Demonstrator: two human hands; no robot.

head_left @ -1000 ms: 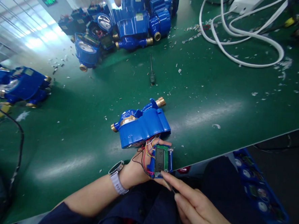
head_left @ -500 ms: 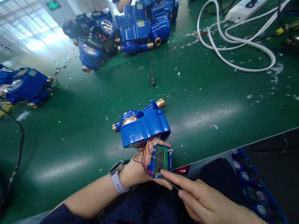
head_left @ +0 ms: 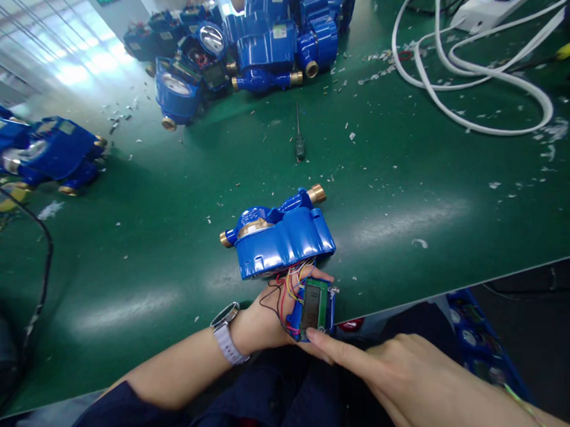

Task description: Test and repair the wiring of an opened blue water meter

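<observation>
A blue water meter (head_left: 283, 239) with brass ends lies on the green table (head_left: 412, 182) near its front edge. Coloured wires run from it to a small green display board (head_left: 315, 309) in a blue frame. My left hand (head_left: 263, 322), with a watch on the wrist, is closed round that board from below. My right hand (head_left: 400, 381) points with its index finger stretched out, the tip touching the board's lower edge; the other fingers are curled under.
A heap of blue meters (head_left: 257, 38) lies at the far side, where another person's arm shows. More meters (head_left: 42, 153) sit at the left. A small screwdriver (head_left: 299, 140) lies mid-table, a white cable (head_left: 468, 63) at the right. A blue tray (head_left: 479, 354) sits below the table edge.
My right hand has moved forward and turned palm-down, its fingertip staying on the board's lower edge. The view has shifted slightly; the meter and left hand stay put.
</observation>
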